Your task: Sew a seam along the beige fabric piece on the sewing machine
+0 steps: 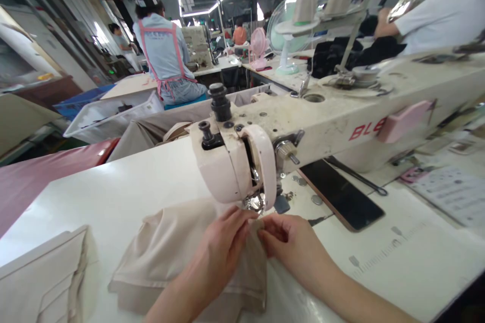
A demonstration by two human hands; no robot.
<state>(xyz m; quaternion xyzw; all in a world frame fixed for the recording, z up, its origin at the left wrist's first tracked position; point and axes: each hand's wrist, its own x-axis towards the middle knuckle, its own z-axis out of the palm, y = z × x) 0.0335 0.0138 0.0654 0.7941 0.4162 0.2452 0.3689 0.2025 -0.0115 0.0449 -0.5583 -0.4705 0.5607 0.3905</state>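
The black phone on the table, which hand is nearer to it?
Right. The right hand pinches the beige fabric just left of the phone; the left hand lies farther left.

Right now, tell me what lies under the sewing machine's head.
Under the sewing machine head, the metal presser foot meets the beige fabric, which the left hand and right hand pinch there. The needle plate is covered by fabric and fingers.
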